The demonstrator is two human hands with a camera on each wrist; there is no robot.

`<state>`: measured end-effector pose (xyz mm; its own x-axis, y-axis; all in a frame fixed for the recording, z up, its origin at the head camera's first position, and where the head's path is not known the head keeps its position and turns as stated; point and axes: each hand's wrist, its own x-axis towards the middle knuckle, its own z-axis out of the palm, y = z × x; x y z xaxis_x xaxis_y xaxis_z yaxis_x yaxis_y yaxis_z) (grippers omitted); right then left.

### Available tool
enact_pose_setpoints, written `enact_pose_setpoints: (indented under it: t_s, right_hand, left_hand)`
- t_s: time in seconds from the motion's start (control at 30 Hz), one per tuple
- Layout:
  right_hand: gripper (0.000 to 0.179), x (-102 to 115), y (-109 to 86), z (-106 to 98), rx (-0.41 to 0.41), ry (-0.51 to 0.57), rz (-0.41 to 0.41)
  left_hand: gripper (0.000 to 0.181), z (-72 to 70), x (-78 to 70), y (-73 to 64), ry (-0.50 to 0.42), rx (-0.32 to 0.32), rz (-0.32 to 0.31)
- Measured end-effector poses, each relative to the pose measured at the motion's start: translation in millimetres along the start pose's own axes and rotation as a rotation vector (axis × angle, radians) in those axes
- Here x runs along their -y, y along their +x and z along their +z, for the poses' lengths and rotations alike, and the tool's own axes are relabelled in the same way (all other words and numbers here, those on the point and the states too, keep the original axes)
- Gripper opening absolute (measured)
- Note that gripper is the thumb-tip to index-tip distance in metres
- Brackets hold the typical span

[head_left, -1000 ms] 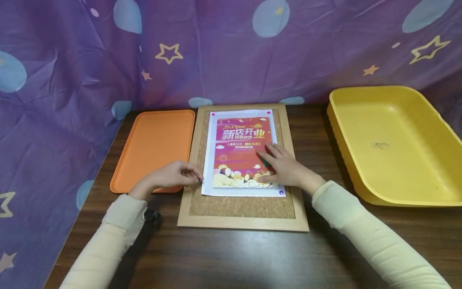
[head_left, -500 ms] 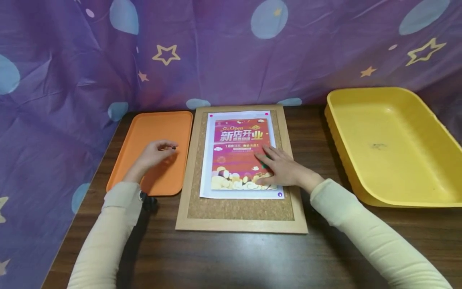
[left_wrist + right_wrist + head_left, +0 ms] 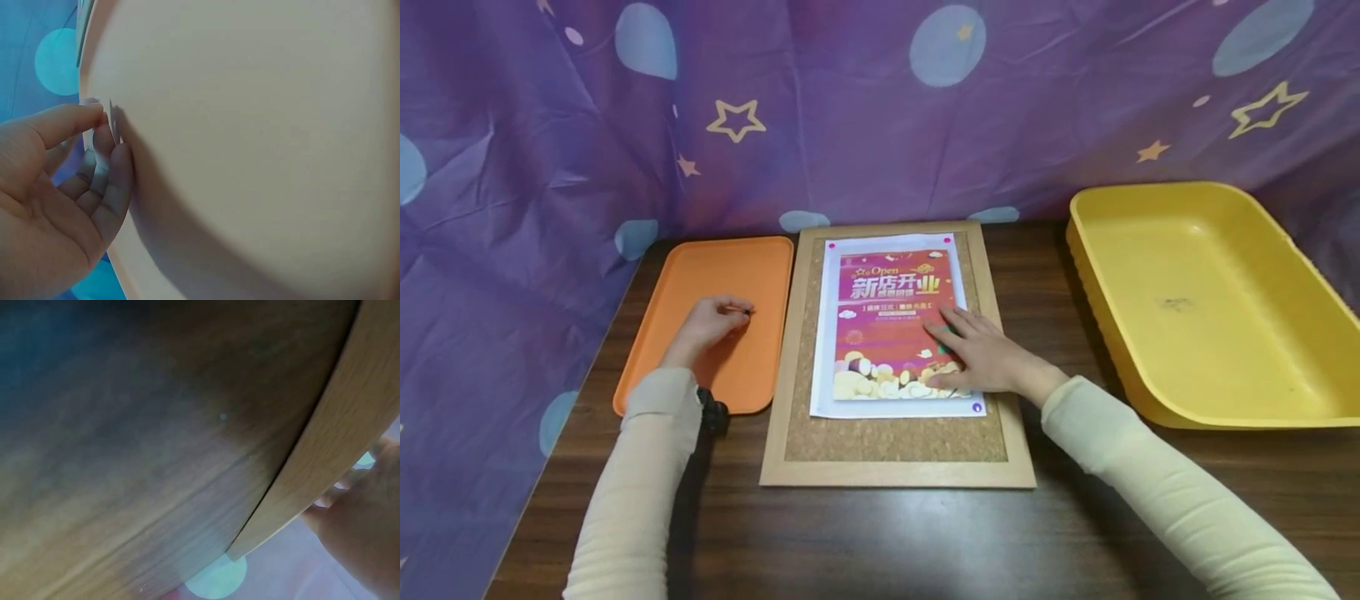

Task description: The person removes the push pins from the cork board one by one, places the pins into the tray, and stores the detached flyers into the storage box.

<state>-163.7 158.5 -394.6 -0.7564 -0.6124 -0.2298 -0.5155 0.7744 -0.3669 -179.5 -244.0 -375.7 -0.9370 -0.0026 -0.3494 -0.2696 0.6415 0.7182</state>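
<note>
L hand (image 3: 709, 323) has left LL corner of poster (image 3: 887, 333), now over orange tray (image 3: 718, 260), pinching small dark item (image 3: 748, 312), prob. a pin.
R hand (image 3: 987, 360) spread on poster, which lies on corkboard (image 3: 895, 442) beside tray. I see pins (image 3: 977, 408) UL/UR/LR, none LL, so I'd call pinning incomplete. Dark wood surface (image 3: 865, 542) under all; yellow tub (image 3: 1225, 350) R; purple star-print cloth (image 3: 850, 125) behind.

Head camera, wide, faces forward and down over the tabletop (image 3: 880, 542); left wrist camera, close, looks past the left hand (image 3: 62, 194) onto the orange tray (image 3: 262, 125), shared with head; right wrist camera, close, takes in wooden frame (image 3: 328, 440) and right hand (image 3: 359, 519), both also in head.
</note>
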Motion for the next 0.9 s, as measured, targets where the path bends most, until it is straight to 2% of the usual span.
enact_pose_setpoints:
  t_s: [0.37, 0.8, 0.9]
  right_hand:
    - [0.088, 2.9, -1.0, 0.2, -0.019, -0.016, -0.003]
    - [0.087, 1.1, -1.5, 3.0, -0.028, -0.001, 0.002]
    - [0.087, 3.0, -1.2, 2.8, -0.012, -0.013, 0.006]
  left_hand:
    - [0.035, 2.7, 0.1, 2.5, 0.015, -0.015, -0.045]
    - [0.037, 2.0, -0.7, 4.7, 0.046, 0.011, -0.015]
    - [0.038, 0.2, 1.6, 3.0, 0.013, 0.006, -0.029]
